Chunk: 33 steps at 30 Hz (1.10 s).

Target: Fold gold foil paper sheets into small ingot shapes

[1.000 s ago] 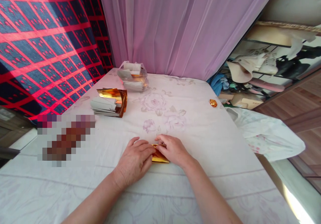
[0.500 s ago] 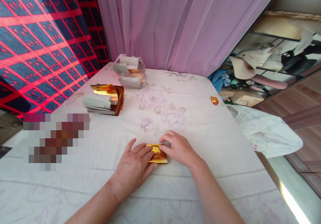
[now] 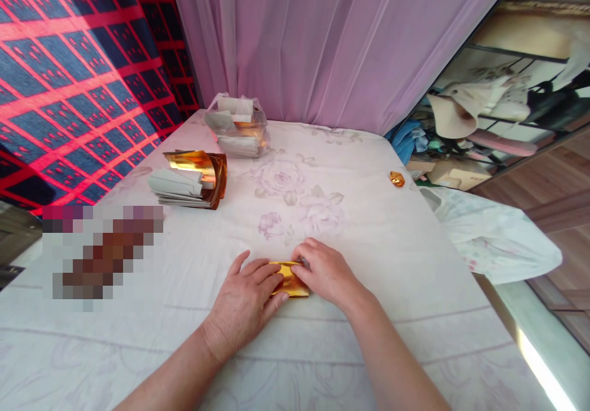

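A folded sheet of gold foil paper (image 3: 294, 283) lies on the flowered cloth in front of me. My left hand (image 3: 245, 303) rests across its left part, fingers stretched out and the thumb along its near edge. At the far right corner, my right hand (image 3: 329, 274) has its thumb and curled fingers closed on the paper's edge. The fingers of both hands hide parts of the sheet. A small folded gold foil piece (image 3: 397, 179) sits apart at the right side of the table.
At the back left are a bent stack of gold foil papers (image 3: 187, 190) and a clear plastic bag (image 3: 237, 144) with more sheets. A purple curtain (image 3: 295, 42) hangs behind. To the right stand cluttered shelves (image 3: 498, 128) and a white bag (image 3: 498, 239). A blurred patch covers something at left.
Hands and gold foil paper stay in nearly the same place. The right fingers have shifted slightly at the far right corner of the paper. The view has tilted a little.
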Each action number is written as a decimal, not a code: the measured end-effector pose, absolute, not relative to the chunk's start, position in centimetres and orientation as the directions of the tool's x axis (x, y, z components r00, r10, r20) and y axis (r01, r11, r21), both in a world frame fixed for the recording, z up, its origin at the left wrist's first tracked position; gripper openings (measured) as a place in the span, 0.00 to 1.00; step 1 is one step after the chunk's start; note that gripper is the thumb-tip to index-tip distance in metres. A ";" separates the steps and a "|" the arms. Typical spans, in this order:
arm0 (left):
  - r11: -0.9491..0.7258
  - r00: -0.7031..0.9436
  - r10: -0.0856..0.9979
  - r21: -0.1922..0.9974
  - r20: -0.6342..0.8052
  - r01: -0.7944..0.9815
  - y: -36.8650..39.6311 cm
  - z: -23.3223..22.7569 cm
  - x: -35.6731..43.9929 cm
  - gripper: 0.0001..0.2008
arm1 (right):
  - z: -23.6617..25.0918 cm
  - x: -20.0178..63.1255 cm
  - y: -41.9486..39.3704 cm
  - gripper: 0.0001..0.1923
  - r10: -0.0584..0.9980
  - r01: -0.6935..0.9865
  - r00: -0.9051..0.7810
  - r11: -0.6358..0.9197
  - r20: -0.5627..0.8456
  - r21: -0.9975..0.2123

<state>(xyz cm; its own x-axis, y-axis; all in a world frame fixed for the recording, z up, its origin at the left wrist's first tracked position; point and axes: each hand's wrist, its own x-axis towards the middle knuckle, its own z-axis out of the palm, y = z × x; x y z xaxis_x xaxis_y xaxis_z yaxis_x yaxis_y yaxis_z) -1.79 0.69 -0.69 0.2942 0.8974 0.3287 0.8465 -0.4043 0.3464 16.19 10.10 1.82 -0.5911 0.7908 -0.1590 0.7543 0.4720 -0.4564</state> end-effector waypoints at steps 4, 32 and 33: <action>-0.407 0.292 0.892 0.333 0.345 0.851 0.7 -0.7 -1.8 0.12 | 1.7 16.3 10.3 0.05 0.793 0.746 -0.592 0.472 -0.144 -0.469; -0.383 0.263 0.898 0.330 0.353 0.863 0.9 -0.9 -2.2 0.11 | 1.4 16.8 10.8 0.05 0.820 0.763 -0.548 0.409 -0.167 -0.500; -0.382 0.263 0.897 0.326 0.354 0.865 0.9 -0.9 -2.2 0.11 | 1.4 16.8 10.9 0.05 0.820 0.765 -0.547 0.407 -0.170 -0.499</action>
<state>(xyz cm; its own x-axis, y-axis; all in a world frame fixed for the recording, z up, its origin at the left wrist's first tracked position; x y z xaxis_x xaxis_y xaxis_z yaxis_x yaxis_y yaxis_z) -2.20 0.88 -0.89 0.2628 0.8974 0.3544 0.8646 -0.3821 0.3263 16.81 10.86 1.41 -0.5467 0.8199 -0.1698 0.7651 0.4067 -0.4993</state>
